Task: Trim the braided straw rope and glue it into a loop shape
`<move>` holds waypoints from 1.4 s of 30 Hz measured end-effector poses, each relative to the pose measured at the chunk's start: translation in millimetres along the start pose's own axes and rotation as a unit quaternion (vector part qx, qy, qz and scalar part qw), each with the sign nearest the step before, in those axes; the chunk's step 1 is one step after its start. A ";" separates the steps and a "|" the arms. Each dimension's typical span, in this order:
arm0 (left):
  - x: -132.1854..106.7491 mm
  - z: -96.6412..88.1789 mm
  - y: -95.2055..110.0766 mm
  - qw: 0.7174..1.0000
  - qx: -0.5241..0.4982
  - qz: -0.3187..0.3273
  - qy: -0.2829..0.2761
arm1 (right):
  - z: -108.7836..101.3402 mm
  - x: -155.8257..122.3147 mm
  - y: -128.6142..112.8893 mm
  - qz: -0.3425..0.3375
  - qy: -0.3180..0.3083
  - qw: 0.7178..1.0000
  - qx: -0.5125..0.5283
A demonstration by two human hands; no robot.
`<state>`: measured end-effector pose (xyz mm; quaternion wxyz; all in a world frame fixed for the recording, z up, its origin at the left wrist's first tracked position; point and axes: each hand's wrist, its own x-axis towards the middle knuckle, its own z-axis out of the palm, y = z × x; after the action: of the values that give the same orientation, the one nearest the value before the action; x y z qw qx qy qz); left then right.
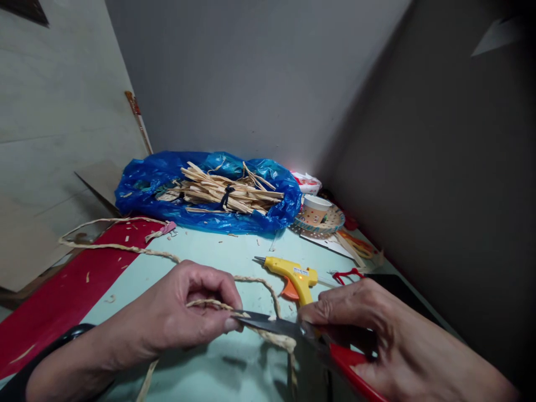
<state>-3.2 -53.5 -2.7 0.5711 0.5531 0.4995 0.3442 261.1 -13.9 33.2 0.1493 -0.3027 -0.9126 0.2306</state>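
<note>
Pinching the twisted pale straw cord [209, 303] at lower centre, my left hand [176, 315] presses thumb and forefinger on it. My right hand [377, 335], lower right, grips red-handled steel scissors [268, 322]. The blade tip lies against that thumb, so a slipping cord could mean a nick.

1 cord [125, 247], 1 scissors [268, 322], 1 glue gun [293, 275].

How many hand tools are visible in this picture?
2: a yellow glue gun lying on the table, and red-handled scissors in the right hand. Others may hide behind the blue bag.
</note>
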 end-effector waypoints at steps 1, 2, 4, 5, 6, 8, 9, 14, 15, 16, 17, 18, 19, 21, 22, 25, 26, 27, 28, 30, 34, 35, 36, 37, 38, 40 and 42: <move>-0.2 0.4 -0.7 1.000 -0.001 -0.002 0.003 | 0.5 0.1 1.2 0.000 -0.004 1.000 0.003; -0.2 0.9 -1.3 1.000 -0.003 -0.005 0.003 | 1.4 -0.4 3.0 0.001 -0.006 1.000 0.004; 0.3 2.2 -1.9 1.000 -0.014 -0.002 0.006 | 4.1 -2.6 7.4 0.000 -0.003 1.000 0.001; 0.9 3.0 -2.1 1.000 -0.019 0.003 0.012 | 5.6 -3.9 9.5 0.001 -0.001 1.000 -0.002; 1.7 3.8 -2.2 0.999 -0.024 0.008 0.021 | 6.9 -4.9 11.3 0.002 0.001 1.000 -0.007; 3.3 5.5 -2.6 0.999 -0.031 0.016 0.040 | 8.9 -5.3 13.7 0.002 -0.002 1.000 -0.014; 4.1 6.2 -2.8 0.998 -0.032 0.017 0.050 | 9.5 -4.7 14.3 0.002 -0.012 1.000 -0.015; 4.7 8.2 -0.3 0.995 -0.046 0.021 0.081 | 10.0 -2.1 14.4 -0.019 -0.067 0.998 -0.010; 4.3 8.4 0.8 0.995 -0.047 0.023 0.084 | 9.9 -3.2 14.0 -0.020 -0.050 0.998 -0.013; 3.9 8.4 2.0 0.995 -0.047 0.024 0.088 | 9.5 -4.7 13.6 -0.016 -0.023 0.999 -0.018; 3.5 8.4 3.2 0.994 -0.046 0.024 0.092 | 9.0 -6.2 13.1 -0.014 0.010 1.000 -0.023; 3.4 8.2 4.0 0.994 -0.042 0.024 0.093 | 8.3 -7.3 12.6 -0.011 0.044 0.999 -0.027; 3.5 7.9 4.6 0.995 -0.037 0.025 0.091 | 7.3 -7.7 12.3 -0.007 0.074 0.997 -0.028; 4.4 6.8 4.1 0.997 -0.016 0.026 0.074 | 4.9 -6.1 13.1 0.005 0.111 0.994 -0.025; 5.1 6.2 3.1 0.998 0.000 0.029 0.064 | 3.7 -4.3 14.6 0.014 0.119 0.993 -0.023; 7.3 5.0 -1.7 0.997 0.032 0.040 0.059 | 2.3 2.0 23.9 0.037 0.131 0.990 -0.037; 7.8 5.1 -3.2 0.997 0.027 0.041 0.061 | 3.1 3.8 28.3 0.047 0.133 0.989 -0.052; 8.2 5.6 -4.5 0.998 0.015 0.033 0.059 | 4.5 5.4 33.3 0.062 0.131 0.987 -0.072; 8.6 6.3 -5.3 0.998 -0.005 0.020 0.055 | 6.4 6.7 38.8 0.081 0.124 0.984 -0.097; 9.3 8.0 -5.8 0.998 -0.049 -0.015 0.043 | 11.2 8.7 51.1 0.126 0.094 0.972 -0.173; 10.9 9.7 -5.9 0.987 -0.151 -0.044 0.037 | 18.6 9.2 78.7 0.186 0.044 0.927 -0.324; 11.1 9.6 -6.4 0.983 -0.173 -0.042 0.043 | 19.4 8.6 84.9 0.190 0.041 0.923 -0.331; 11.3 9.3 -7.2 0.980 -0.189 -0.038 0.050 | 20.0 7.8 90.2 0.191 0.037 0.922 -0.336; 11.4 9.0 -8.3 0.977 -0.199 -0.037 0.061 | 20.4 7.0 94.7 0.193 0.033 0.920 -0.340; 11.5 8.6 -9.5 0.976 -0.204 -0.035 0.070 | 20.8 6.2 98.2 0.193 0.025 0.919 -0.343; 12.0 8.2 -12.6 0.974 -0.209 -0.035 0.086 | 21.5 4.9 102.8 0.190 0.008 0.918 -0.347; 13.3 8.0 -15.9 0.971 -0.214 -0.028 0.105 | 22.4 3.8 105.3 0.188 -0.001 0.916 -0.353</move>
<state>5.4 -45.6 -21.6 0.6298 0.3646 0.4870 0.4829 299.9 55.9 -39.2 -0.0145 -0.5013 -0.8612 -0.0826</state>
